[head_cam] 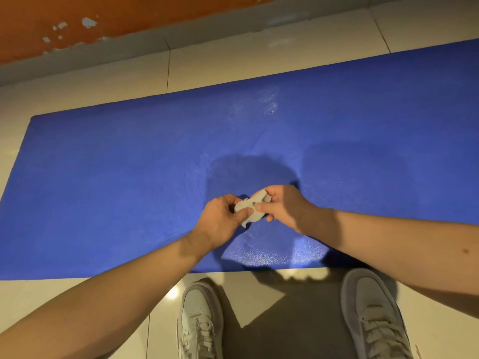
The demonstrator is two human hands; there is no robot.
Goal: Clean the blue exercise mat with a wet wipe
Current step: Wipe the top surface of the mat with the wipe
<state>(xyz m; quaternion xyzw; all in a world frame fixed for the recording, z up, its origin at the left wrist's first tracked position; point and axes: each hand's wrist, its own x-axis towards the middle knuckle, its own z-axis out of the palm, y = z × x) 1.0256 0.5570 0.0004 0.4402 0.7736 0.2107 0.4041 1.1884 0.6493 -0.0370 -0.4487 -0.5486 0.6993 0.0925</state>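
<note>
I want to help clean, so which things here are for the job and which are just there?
For the job: blue exercise mat, wet wipe, left hand and right hand, both pinching the wipe.
Just there: white sneakers, tiled floor, orange wall.

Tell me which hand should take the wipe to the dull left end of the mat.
Left, probably. Both hands pinch the wipe above the mat, but the left hand is on the side of that dull end; the right hand would have to reach across it.
</note>
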